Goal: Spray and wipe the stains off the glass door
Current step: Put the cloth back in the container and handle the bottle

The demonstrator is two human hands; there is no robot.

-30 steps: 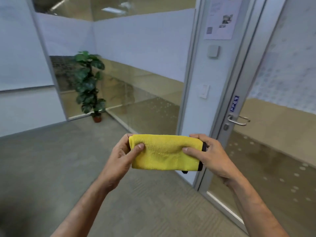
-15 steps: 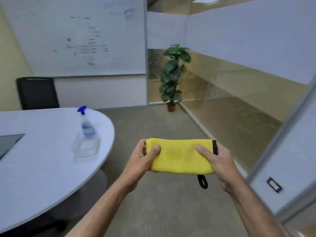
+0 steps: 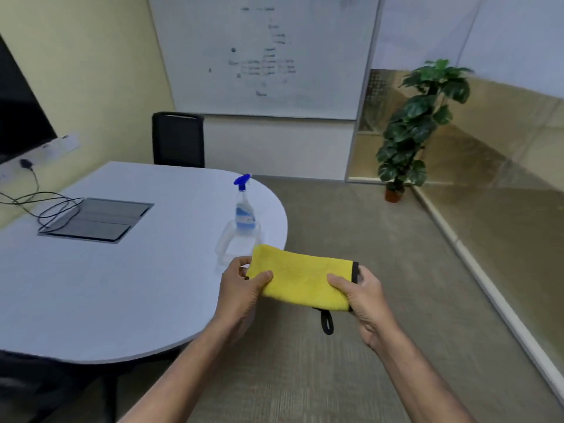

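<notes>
I hold a folded yellow cloth (image 3: 300, 280) with a black edge and a black hanging loop in front of me, above the floor beside the table. My left hand (image 3: 242, 293) grips its left end and my right hand (image 3: 364, 293) grips its right end. A clear spray bottle (image 3: 244, 213) with a blue trigger head stands upright near the rounded end of the white table (image 3: 122, 285), just beyond the cloth's left end. The glass door is out of view; a glass wall (image 3: 503, 190) runs along the right.
A black chair (image 3: 178, 138) stands behind the table under a whiteboard (image 3: 265, 56). A grey cable hatch (image 3: 97, 219) with loose black cables sits in the tabletop. A potted plant (image 3: 412, 129) stands in the far right corner. Carpet floor lies between table and glass wall.
My view has swung left, away from the glass door to the table and spray bottle. Both hands keep the same grip on the yellow cloth, which now sits close to the bottle.
</notes>
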